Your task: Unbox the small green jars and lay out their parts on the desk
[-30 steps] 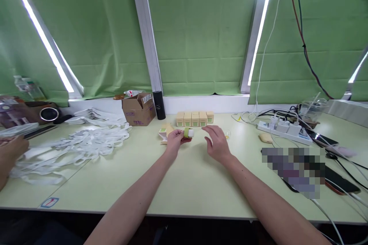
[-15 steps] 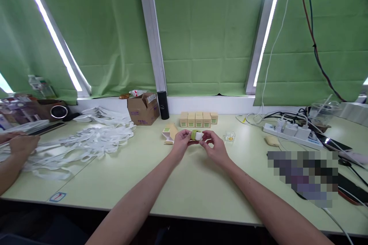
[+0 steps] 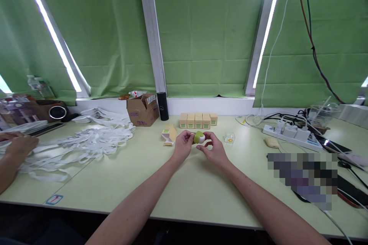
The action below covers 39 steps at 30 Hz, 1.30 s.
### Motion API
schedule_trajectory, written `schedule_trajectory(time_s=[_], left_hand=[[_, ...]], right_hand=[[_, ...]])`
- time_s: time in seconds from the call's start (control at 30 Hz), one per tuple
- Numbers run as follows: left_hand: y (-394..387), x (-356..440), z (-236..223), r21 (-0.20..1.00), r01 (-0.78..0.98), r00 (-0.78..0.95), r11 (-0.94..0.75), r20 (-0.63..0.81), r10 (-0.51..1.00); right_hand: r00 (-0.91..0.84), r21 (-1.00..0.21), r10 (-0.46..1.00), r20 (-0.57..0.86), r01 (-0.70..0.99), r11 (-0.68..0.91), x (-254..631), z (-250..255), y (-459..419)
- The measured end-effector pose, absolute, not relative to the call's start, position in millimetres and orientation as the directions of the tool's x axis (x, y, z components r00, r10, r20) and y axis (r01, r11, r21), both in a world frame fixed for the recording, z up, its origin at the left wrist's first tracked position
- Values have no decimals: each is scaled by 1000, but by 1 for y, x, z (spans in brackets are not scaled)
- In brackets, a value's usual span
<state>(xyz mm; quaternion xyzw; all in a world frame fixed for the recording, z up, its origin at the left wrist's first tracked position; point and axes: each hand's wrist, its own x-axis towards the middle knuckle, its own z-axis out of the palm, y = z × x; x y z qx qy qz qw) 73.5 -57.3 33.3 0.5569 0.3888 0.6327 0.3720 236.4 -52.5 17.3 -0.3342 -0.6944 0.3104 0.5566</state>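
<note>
A small rounded green-and-white object (image 3: 198, 138), its exact kind too small to tell, is held above the table. My left hand (image 3: 184, 144) pinches its green side between thumb and fingers. My right hand (image 3: 213, 146) is at the white end, fingertips beside or against it; its thumb and index finger are apart, with a gap under the object. An opened small cardboard box (image 3: 169, 134) lies just left of my left hand. Several small kraft boxes (image 3: 194, 121) with green squares stand in a row behind my hands. To the right sits a small clear container (image 3: 229, 138) with something yellowish inside.
Another person's hands (image 3: 20, 145) work at the far left beside piled white straps (image 3: 100, 139). A brown carton (image 3: 143, 110) and black cylinder (image 3: 162, 106) stand at the back. A power strip (image 3: 291, 136), cables and phones lie to the right.
The green-and-white object has turned, so more of its green side shows. My right thumb has moved down and away from it. My left hand keeps its hold.
</note>
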Motion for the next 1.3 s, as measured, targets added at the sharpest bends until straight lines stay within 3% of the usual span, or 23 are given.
schedule_trajectory(time_s=[0.23,0.37,0.5,0.67,0.8,1.0,1.3], left_hand=[[-62,76,35,884,29,-103,-466,466,879],[-65,75,38,888,-57,-68,-457,453,889],[-64,71,38,885,-139,-53,-444,441,896],[-59,68,35,886,-76,-70,-457,452,889],[-58,66,32,868,5,-34,-496,496,868],[-64,69,34,829,91,89,-552,546,833],[-71,75,42,878,10,162,-479,471,867]], right_hand=[[-170,-736,746,644,128,665,237,16,-52],[-187,-759,753,631,54,649,238,16,-52],[-184,-808,787,589,-103,580,237,14,-49],[-201,-836,824,529,-288,467,240,15,-46],[-333,-866,834,440,-402,297,244,18,-45],[-448,-908,822,352,-376,184,248,21,-45],[-530,-943,816,229,-328,51,247,22,-48]])
